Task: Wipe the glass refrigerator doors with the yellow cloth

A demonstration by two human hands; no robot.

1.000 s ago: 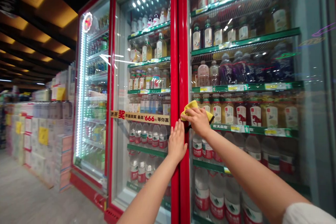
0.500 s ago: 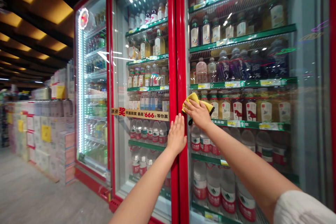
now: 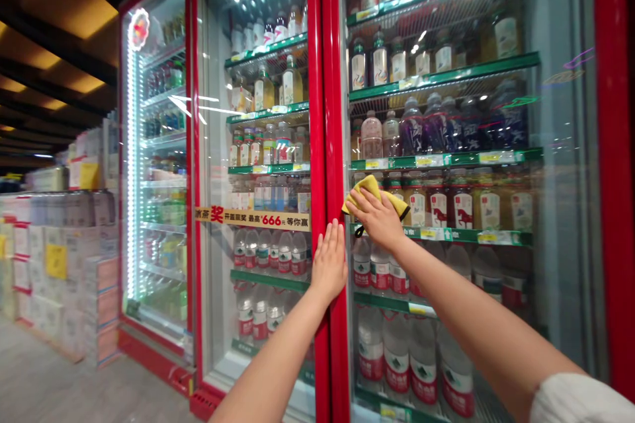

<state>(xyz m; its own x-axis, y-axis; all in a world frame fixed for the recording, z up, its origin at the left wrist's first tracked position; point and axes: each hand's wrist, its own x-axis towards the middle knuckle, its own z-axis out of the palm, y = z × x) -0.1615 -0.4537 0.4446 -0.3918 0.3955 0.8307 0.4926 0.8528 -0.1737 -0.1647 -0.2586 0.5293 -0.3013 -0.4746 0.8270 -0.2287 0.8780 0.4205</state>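
Observation:
My left hand (image 3: 329,264) lies flat on the red door frame (image 3: 325,106) between two glass doors, fingers together and stretched upward, holding nothing. Just to its right, my right hand (image 3: 376,217) presses a folded yellow cleaning cloth (image 3: 368,183) with dark edging against the glass of the right door, near its red frame. Part of the cloth is hidden under the palm and fingers. A small black loop (image 3: 359,231) hangs from the cloth's lower edge. Behind the glass, bottles of tea (image 3: 439,201) stand on a shelf level with the cloth.
Shelves of drinks fill the cooler, with water bottles (image 3: 397,360) low down. A printed promotional strip (image 3: 253,218) crosses the left door. Another lit cooler (image 3: 166,165) stands further left, beside stacked cartons (image 3: 64,271) on the grey floor (image 3: 30,370).
The view has shifted slightly, so the coolers sit further left in the picture. Both hands stay near the same spots, the right one still on the cloth against the glass.

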